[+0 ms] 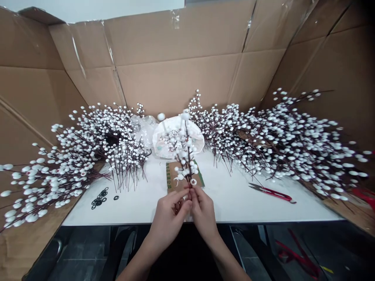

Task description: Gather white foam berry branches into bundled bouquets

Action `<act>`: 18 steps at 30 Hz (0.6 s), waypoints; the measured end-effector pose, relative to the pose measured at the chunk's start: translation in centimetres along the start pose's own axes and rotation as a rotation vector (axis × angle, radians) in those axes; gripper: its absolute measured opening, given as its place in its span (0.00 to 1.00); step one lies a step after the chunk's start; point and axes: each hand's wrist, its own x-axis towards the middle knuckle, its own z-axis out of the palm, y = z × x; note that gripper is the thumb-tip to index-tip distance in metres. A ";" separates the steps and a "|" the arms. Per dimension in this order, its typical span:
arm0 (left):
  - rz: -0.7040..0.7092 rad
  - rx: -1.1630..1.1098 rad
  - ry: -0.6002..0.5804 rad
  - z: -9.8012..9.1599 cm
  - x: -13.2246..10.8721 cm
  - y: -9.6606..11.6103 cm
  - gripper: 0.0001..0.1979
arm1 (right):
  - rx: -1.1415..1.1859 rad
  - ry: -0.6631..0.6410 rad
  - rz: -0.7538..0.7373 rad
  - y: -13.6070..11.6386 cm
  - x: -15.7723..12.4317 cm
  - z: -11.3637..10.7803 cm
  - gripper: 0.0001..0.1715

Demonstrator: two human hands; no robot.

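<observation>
The lower stems of the berry sprig (184,156) vanish behind the fingers, and a small round tag at its base is too tiny to read; both forearms are cut off by the bottom edge. The left hand (170,216) and right hand (203,212) meet fingertip to fingertip, pinching the sprig upright above the near middle of the white desk (234,203). Heaps of berry branches (278,140), red snips (272,192) and black rings (99,198) lie around, walled in by cardboard (181,78).

sprig (184,156) stem: hidden by right hand (203,212) | card (170,177) print: seemingly illegible | left branches (35,187): cropped
</observation>
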 end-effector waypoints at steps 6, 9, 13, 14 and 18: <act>-0.024 0.554 0.368 -7.2 2.0 -3.0 0.18 | 0.499 -0.119 0.243 -1.0 1.2 -0.9 0.12; -0.226 1.032 0.533 -11.3 3.3 -5.4 0.18 | 0.661 -0.167 0.290 -1.5 1.4 -1.4 0.11; -0.345 1.129 0.533 -14.4 4.0 -7.8 0.18 | 0.705 -0.202 0.295 -1.4 1.5 -1.6 0.10; -0.362 1.133 0.502 -14.8 4.2 -8.3 0.17 | 0.687 -0.196 0.284 -1.3 1.6 -1.6 0.10; -0.396 1.119 0.420 -15.5 4.6 -9.7 0.13 | 0.506 -0.129 0.189 -1.0 1.6 -1.6 0.11</act>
